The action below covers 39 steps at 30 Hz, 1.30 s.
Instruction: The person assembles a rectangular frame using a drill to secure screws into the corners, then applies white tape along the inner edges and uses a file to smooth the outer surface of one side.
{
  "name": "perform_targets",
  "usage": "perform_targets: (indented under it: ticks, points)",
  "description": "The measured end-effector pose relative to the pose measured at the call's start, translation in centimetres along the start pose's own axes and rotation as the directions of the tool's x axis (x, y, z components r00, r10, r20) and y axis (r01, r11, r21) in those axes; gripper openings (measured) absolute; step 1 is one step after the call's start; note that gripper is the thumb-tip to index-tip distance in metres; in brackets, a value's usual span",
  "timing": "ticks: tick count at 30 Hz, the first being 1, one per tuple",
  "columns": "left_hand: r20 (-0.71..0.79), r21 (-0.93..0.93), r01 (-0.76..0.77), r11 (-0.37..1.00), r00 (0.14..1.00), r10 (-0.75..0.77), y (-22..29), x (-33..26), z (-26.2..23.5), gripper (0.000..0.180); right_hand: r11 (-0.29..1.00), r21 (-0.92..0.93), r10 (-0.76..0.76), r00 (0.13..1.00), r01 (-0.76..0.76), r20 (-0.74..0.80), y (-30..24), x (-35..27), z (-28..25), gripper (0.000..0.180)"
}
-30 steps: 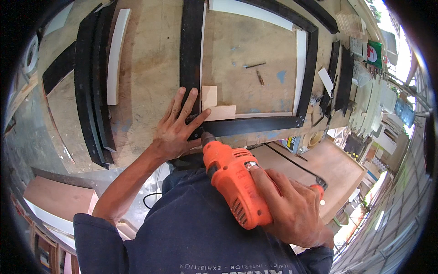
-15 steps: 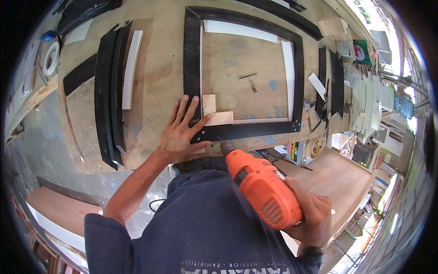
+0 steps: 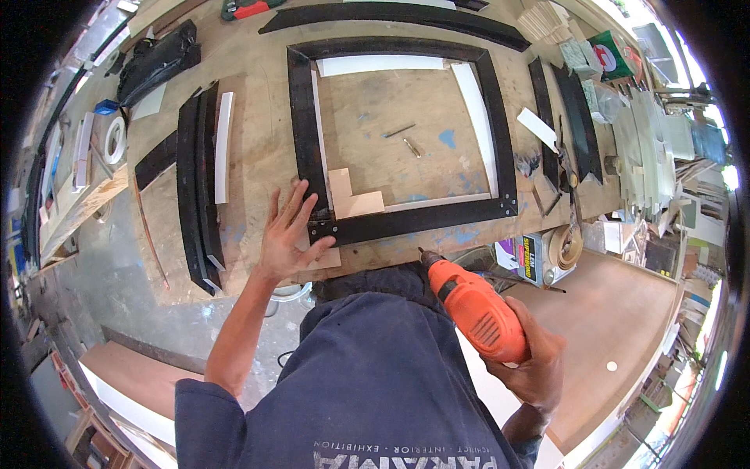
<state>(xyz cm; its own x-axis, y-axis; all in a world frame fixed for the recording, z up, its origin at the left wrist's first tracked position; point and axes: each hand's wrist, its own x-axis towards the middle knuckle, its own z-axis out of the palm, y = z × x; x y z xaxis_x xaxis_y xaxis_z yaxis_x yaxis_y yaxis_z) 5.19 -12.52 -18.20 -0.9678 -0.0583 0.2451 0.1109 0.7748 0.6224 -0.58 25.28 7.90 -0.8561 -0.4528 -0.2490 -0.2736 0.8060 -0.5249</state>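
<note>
A square black frame [image 3: 406, 228] lies on the wooden workbench in front of me, lined with white strips [image 3: 478, 125]. Screw heads show at its near corners. My left hand [image 3: 287, 241] has its fingers spread at the near left corner; whether it touches the frame I cannot tell. Inside that corner sits a pale wooden L-shaped piece [image 3: 359, 205]. In my right hand [image 3: 535, 356] is an orange power drill [image 3: 478, 316], gripped by its handle. The drill's tip points at the bench's near edge, apart from the frame.
Black strips [image 3: 195, 180] and a white strip [image 3: 224, 148] lie to the left. More black lengths [image 3: 574, 117] rest at the right. A pencil [image 3: 400, 130] lies within the frame. A tape roll [image 3: 564, 248] and a box [image 3: 530, 259] stand below the bench's right edge.
The drill has moved right, away from the frame's near left corner. My left hand has drawn back a little, uncovering more of that corner. The whole view has shifted slightly.
</note>
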Motion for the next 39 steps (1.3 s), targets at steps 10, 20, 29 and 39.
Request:
perform_targets:
  ticks: [10, 20, 29, 39]
  points:
    - [-0.055, 0.14, 0.012, 0.99, 0.998, -0.004, 2.6, 1.1, -0.6, 0.018, 0.985, -0.059, -0.143, 0.962, 0.161, 0.234, 3.2, 3.8, -1.4, 0.085]
    - [-0.022, 0.136, 0.047, 0.99, 0.999, -0.044, 2.3, 3.0, -0.4, 0.014, 0.961, -0.045, -0.246, 0.92, 0.272, 0.305, 5.0, 5.7, -2.4, 0.085]
    - [-0.123, 0.099, 0.101, 0.99, 0.989, -0.088, 0.4, 3.4, 0.4, 0.011, 0.963, -0.123, -0.167, 0.89, 0.24, 0.425, 5.2, 6.2, -3.4, 0.097]
    - [-0.101, -0.528, 0.305, 0.792, 0.904, -0.416, -0.5, 3.1, -0.3, 0.013, 0.974, -0.202, -0.025, 0.935, 0.103, 0.355, 0.7, 5.6, -1.6, 0.095]
